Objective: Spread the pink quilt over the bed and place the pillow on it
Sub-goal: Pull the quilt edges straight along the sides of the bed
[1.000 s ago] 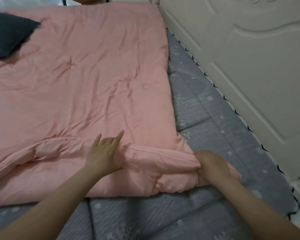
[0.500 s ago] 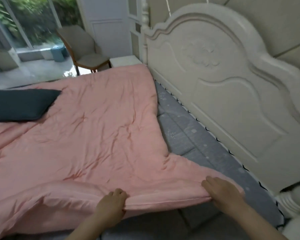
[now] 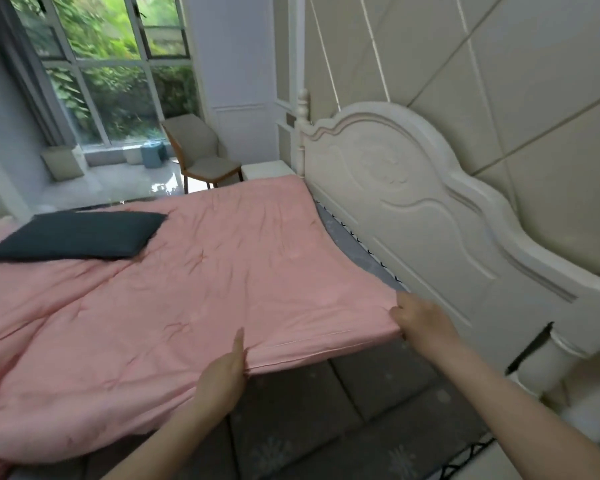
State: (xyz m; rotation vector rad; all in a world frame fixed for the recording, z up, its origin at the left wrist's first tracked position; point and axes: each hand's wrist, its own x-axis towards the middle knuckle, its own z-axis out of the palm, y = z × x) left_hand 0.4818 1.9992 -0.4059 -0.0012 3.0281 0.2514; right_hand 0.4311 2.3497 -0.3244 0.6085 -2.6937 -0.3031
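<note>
Both hands grip the near edge of the pink quilt (image 3: 194,299): the left hand (image 3: 222,372) pinches the hem, thumb on top, and the right hand (image 3: 420,323) is curled round the corner by the headboard (image 3: 430,216). Judged best: pull level and taut toward the bare mattress (image 3: 361,410) below the hands. The pillow (image 3: 77,235) lies far beyond the left hand. Half a second ago the corner sat lower and flatter

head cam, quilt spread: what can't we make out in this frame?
- Left hand: fingers are under the pink quilt edge; only the thumb shows.
- Right hand: fingertips hidden in the quilt corner.
- Quilt's left side: cut off by the frame edge, so coverage there is unknown.
- Grey mattress: mostly hidden under the quilt.
- Dark pillow: its left tip is cut off.
</note>
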